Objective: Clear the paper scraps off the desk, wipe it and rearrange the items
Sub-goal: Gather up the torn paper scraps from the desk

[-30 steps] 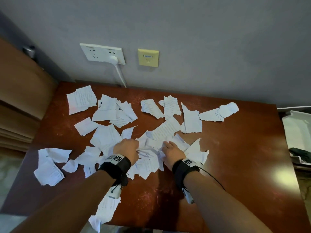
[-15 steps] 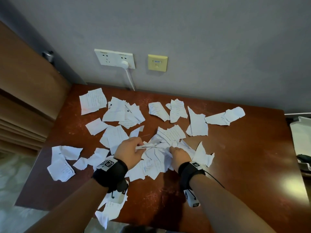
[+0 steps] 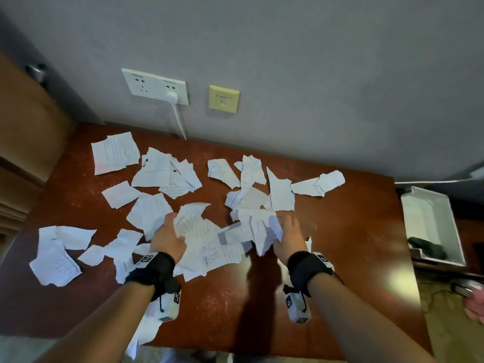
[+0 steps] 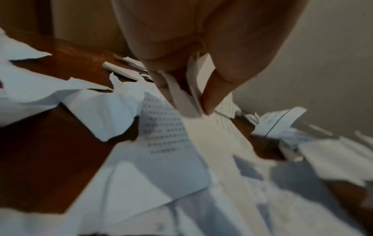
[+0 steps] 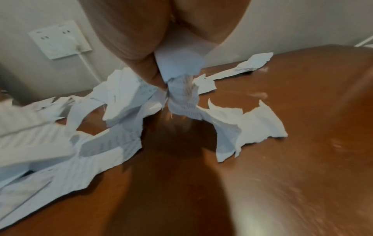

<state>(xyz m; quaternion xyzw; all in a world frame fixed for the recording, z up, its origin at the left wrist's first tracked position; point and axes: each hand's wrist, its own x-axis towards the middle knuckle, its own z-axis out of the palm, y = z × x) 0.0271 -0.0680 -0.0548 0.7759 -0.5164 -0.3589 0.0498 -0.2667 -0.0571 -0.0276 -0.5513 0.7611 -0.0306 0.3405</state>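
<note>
We hold both hands above the middle of the desk (image 3: 353, 231), a red-brown wooden top set against a grey wall. The left hand (image 3: 167, 239) is closed on the first bunch (image 3: 195, 224) of torn sheets. In the left wrist view, the thumb and fingers (image 4: 210, 95) pinch several thin paper edges together, and a printed piece hangs below them. The right hand (image 3: 290, 237) is closed on the second bunch (image 3: 259, 226). In the right wrist view, paper is squeezed between the thumb and the fingers, and printed pieces trail down toward the desk top. The two bunches are apart, with overlapping pieces lying below and between them.

The loose paper scraps (image 3: 115, 153) lie spread over the left and centre of the desk, up to its back edge. A few hang over the near edge beside the left forearm.

A white tray (image 3: 432, 224) stands just off the right end of the desk and contains a dark item (image 3: 427, 247). A white socket plate (image 3: 154, 86) with a plug and cable is on the wall, with a yellow plate (image 3: 224, 98) beside it.
</note>
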